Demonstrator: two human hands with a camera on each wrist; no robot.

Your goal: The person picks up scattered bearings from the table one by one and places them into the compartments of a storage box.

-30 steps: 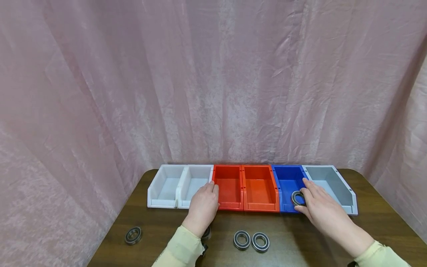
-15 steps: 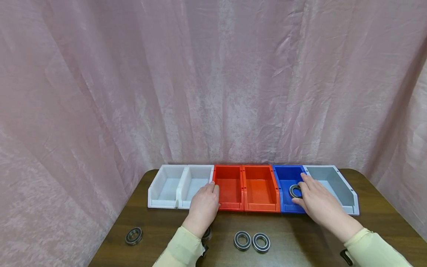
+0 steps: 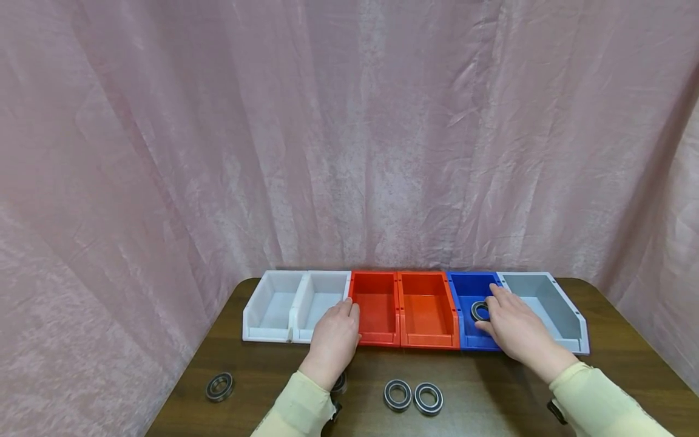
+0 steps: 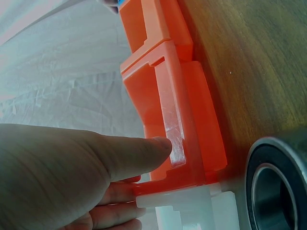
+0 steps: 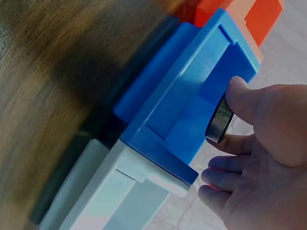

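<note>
My right hand (image 3: 521, 328) pinches a ball bearing (image 3: 479, 311) between thumb and finger, inside the outline of the blue bin (image 3: 463, 328) in the head view. From the right wrist, the bearing (image 5: 220, 122) appears edge-on at the blue bin's (image 5: 177, 86) opening, its far part hidden by the thumb. My left hand (image 3: 335, 331) rests at the border of a white bin (image 3: 318, 303) and the left red bin (image 3: 374, 309). Its extended thumb (image 4: 139, 152) lies against the red bin's (image 4: 192, 158) front lip; the other fingers are partly hidden.
Two bearings (image 3: 397, 395) (image 3: 428, 399) lie side by side on the wooden table (image 3: 469, 419). Another bearing (image 3: 219, 386) lies far left, and one (image 3: 340, 383) is partly covered by my left wrist. A grey bin (image 3: 546, 303) ends the row; a pink curtain (image 3: 349, 133) hangs behind.
My right hand has moved slightly left and deeper over the blue bin, carrying the bearing with it. My left hand has stayed in place.
</note>
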